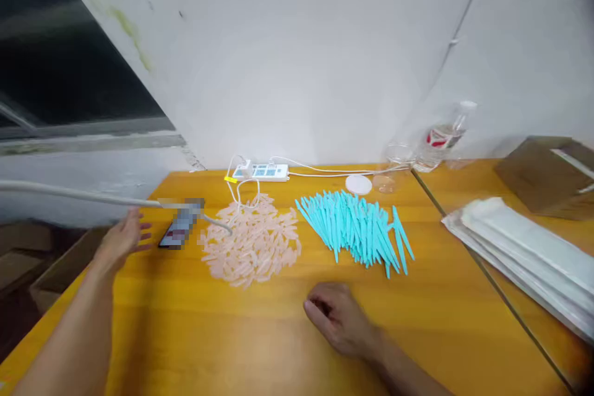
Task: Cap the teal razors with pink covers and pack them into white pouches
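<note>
My left hand point(124, 238) is at the table's left side with its fingers apart and nothing in it, just left of a phone point(180, 228) lying flat. Right of the phone, a flat pile of small pale pink pieces point(253, 244) covers part of the wooden table point(223, 346). Long, slim turquoise pieces point(355, 226) form another pile further right. Below these, near the middle, my right hand point(341, 318) rests on the table with curled fingers. Whether anything is inside its curl cannot be made out.
A white power strip point(266, 172) with cables lies along the wall. Behind the turquoise pile are a white round disc point(359, 184), a clear cup point(384, 178) and a bottle point(440, 137). White plastic packages point(533, 253) and a cardboard box point(547, 176) occupy the right. A pale cable point(93, 195) crosses the left.
</note>
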